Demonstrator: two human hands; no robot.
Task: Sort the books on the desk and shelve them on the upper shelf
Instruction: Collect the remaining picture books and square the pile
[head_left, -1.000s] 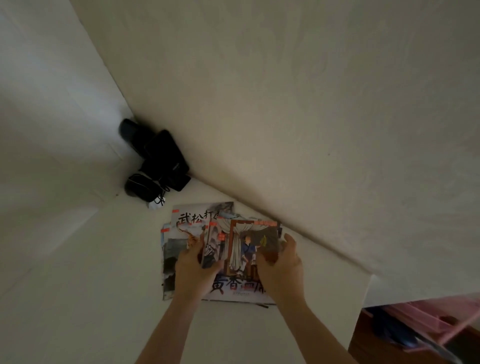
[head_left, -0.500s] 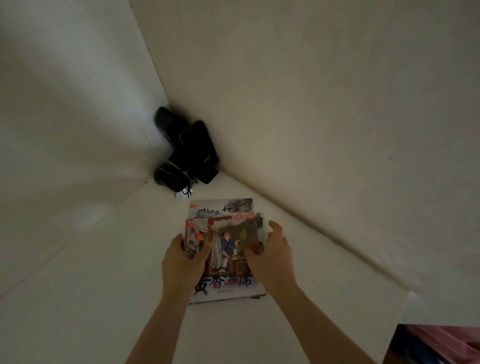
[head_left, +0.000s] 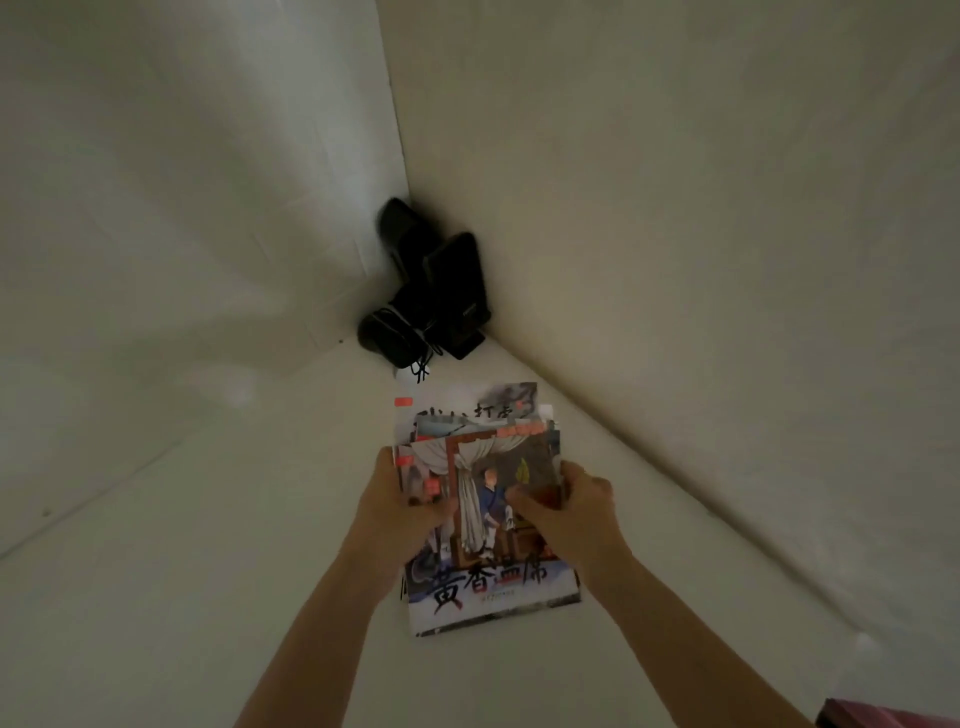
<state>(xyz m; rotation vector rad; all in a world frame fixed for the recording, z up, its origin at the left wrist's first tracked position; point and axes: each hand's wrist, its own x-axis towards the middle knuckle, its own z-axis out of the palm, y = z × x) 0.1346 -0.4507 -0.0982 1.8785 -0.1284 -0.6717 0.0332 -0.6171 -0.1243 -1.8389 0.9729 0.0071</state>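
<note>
A stack of books (head_left: 485, 519) is held flat on the white surface (head_left: 182, 571), just short of the corner where black speakers (head_left: 426, 296) stand. The left hand (head_left: 400, 512) is curled round the left edge and the right hand (head_left: 569, 506) round the right edge, thumbs pressed on the top cover. Beyond the grip, lower books are seen fanned out past the top one. The covers look glossy and thin, so the stack is judged light, flexible and apt to slide apart; it is best clamped at both side edges near mid-length, squeezed inward
</note>
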